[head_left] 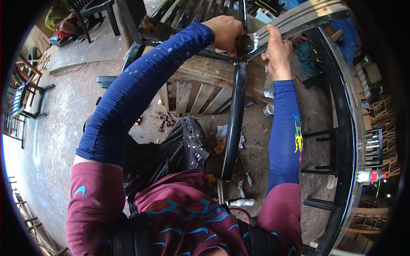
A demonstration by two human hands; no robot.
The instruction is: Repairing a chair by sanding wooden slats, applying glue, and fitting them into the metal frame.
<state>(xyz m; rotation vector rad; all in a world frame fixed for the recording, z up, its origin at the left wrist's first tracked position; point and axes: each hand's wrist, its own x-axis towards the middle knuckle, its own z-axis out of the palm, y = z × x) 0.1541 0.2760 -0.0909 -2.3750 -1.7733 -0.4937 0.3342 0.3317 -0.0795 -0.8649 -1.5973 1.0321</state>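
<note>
My left hand is curled at a dark joint of a black wooden chair frame; whatever is in its fingers is hidden. A white smear shows on the joint, beside that hand. My right hand grips a grey, grooved wooden rail with black edges, its thumb up along the near edge. The frame's long black leg hangs down between my forearms, over a rough wooden bench with a slatted lower part.
Black chairs stand at the left, with a seated person at upper left. A long black piece curves along the right, near a plastic bottle and stacked wooden frames. Scraps, a tub and tools lie on the floor.
</note>
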